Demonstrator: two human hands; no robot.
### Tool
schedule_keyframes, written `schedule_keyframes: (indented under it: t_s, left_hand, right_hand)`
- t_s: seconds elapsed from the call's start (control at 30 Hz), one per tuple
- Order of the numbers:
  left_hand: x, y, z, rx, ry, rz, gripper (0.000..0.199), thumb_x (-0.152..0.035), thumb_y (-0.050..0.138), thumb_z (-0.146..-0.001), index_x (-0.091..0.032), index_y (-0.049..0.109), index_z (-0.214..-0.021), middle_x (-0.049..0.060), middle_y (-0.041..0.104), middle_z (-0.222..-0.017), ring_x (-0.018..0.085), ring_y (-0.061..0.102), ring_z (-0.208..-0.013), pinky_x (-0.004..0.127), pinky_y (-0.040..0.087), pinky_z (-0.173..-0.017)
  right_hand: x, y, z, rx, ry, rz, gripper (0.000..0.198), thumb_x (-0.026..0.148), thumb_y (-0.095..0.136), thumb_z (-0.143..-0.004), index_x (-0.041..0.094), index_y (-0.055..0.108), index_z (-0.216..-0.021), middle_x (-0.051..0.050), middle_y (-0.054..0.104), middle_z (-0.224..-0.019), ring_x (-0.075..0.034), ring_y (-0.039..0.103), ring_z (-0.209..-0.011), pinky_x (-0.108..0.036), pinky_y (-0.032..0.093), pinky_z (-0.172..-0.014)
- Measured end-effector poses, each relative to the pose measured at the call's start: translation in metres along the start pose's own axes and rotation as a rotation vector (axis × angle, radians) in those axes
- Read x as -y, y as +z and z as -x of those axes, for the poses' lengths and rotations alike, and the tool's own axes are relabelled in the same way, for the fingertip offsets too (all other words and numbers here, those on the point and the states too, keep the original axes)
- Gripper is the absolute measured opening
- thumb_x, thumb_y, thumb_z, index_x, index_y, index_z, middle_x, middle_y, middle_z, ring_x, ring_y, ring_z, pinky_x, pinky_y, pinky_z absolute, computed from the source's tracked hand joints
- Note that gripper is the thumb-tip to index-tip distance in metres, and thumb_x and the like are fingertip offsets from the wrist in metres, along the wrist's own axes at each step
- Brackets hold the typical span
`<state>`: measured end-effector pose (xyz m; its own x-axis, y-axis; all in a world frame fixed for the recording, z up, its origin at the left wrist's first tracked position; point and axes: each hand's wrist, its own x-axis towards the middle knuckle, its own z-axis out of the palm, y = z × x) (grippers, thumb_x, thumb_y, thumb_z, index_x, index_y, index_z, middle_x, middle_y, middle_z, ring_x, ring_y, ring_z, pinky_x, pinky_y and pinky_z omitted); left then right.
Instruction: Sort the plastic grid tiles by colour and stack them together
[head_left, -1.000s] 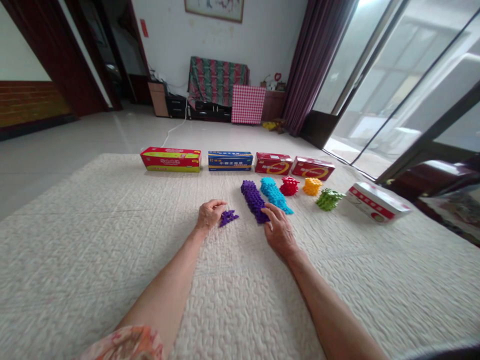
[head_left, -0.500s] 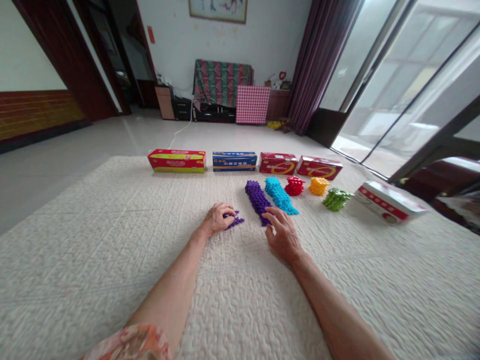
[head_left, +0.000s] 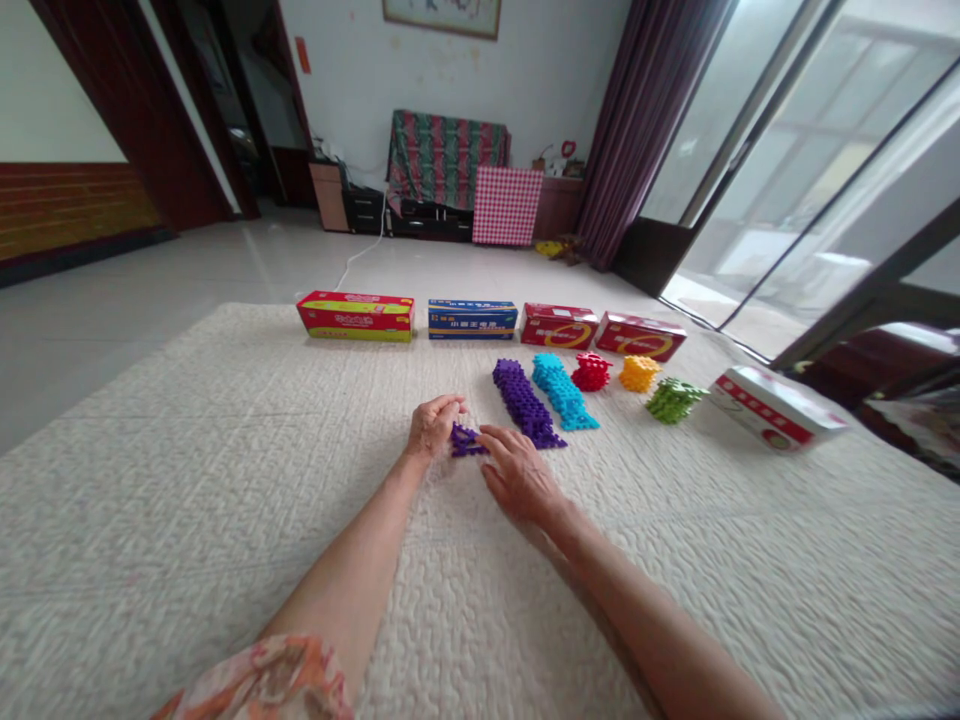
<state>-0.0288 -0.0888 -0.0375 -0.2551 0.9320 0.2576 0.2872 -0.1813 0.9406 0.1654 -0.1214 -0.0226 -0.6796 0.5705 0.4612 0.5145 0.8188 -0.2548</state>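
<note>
A small purple lattice-like plastic piece point(head_left: 466, 441) lies between my two hands. My left hand point(head_left: 435, 425) curls around its left side, with the fingertips partly hidden behind it. From the right, my right hand point(head_left: 521, 474) has its bent fingers on the other end of the same piece. Just beyond the right hand is a long stack of purple plastic pieces point(head_left: 523, 400), tilted over in a row. Beside it a light blue row of similar pieces point(head_left: 562, 392) leans the same way.
Short stacks in red point(head_left: 592, 372), yellow point(head_left: 640, 373) and green point(head_left: 675, 400) continue to the right. Behind stand a red-yellow box point(head_left: 356, 318), a blue box point(head_left: 472, 320) and two red boxes point(head_left: 559, 327). A white-red box point(head_left: 776, 408) sits right. Everything rests on a quilted cream cover point(head_left: 225, 480).
My right hand has left the near end of the purple row and moved left to the small purple piece. My left hand has stayed almost in place.
</note>
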Motion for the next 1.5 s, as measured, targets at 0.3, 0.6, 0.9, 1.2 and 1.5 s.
schedule_keyframes:
  t_s: [0.3, 0.6, 0.9, 1.2, 1.5]
  left_hand:
    - [0.005, 0.001, -0.003, -0.006, -0.023, 0.050, 0.034, -0.036, 0.048, -0.080, -0.016, 0.072, -0.094, 0.008, 0.074, -0.085, 0.020, 0.068, -0.085, 0.032, 0.052, -0.081]
    - [-0.002, 0.000, -0.001, -0.003, -0.039, 0.046, 0.033, -0.037, 0.052, -0.077, -0.016, 0.073, -0.090, 0.006, 0.074, -0.081, 0.019, 0.067, -0.076, 0.030, 0.052, -0.072]
    - [0.003, 0.002, -0.002, -0.014, -0.045, 0.026, 0.034, -0.039, 0.055, -0.074, -0.016, 0.074, -0.089, 0.005, 0.073, -0.077, 0.019, 0.067, -0.073, 0.027, 0.052, -0.065]
    - [0.005, 0.001, -0.002, 0.017, -0.049, 0.044, 0.031, -0.034, 0.057, -0.073, -0.015, 0.074, -0.092, 0.005, 0.075, -0.081, 0.019, 0.069, -0.077, 0.027, 0.053, -0.067]
    - [-0.003, -0.022, -0.005, 0.332, 0.274, -0.431, 0.033, -0.008, 0.056, -0.066, -0.020, 0.075, -0.090, 0.003, 0.074, -0.102, 0.019, 0.066, -0.099, 0.031, 0.050, -0.093]
  right_hand:
    - [-0.001, 0.003, -0.036, 0.144, -0.040, 0.079, 0.034, 0.005, 0.053, -0.079, 0.020, 0.059, -0.109, -0.007, 0.067, -0.111, -0.020, 0.060, -0.105, -0.035, 0.045, -0.093]
    - [-0.019, -0.013, 0.002, -0.094, -0.075, 0.072, 0.038, 0.010, 0.052, -0.086, 0.022, 0.054, -0.122, -0.011, 0.060, -0.124, -0.023, 0.057, -0.114, -0.041, 0.048, -0.094]
    - [-0.064, -0.037, 0.052, -0.229, 0.097, 0.157, 0.037, 0.014, 0.051, -0.087, 0.021, 0.054, -0.124, -0.013, 0.060, -0.126, -0.026, 0.056, -0.116, -0.047, 0.049, -0.096]
    - [-0.065, -0.036, 0.044, -0.194, 0.087, 0.150, 0.045, 0.007, 0.051, -0.082, 0.019, 0.054, -0.125, -0.013, 0.059, -0.129, -0.026, 0.053, -0.118, -0.048, 0.046, -0.099]
    - [-0.061, -0.034, 0.045, -0.259, 0.076, 0.142, 0.049, 0.001, 0.047, -0.078, 0.018, 0.053, -0.124, -0.015, 0.054, -0.133, -0.028, 0.049, -0.124, -0.050, 0.044, -0.102]
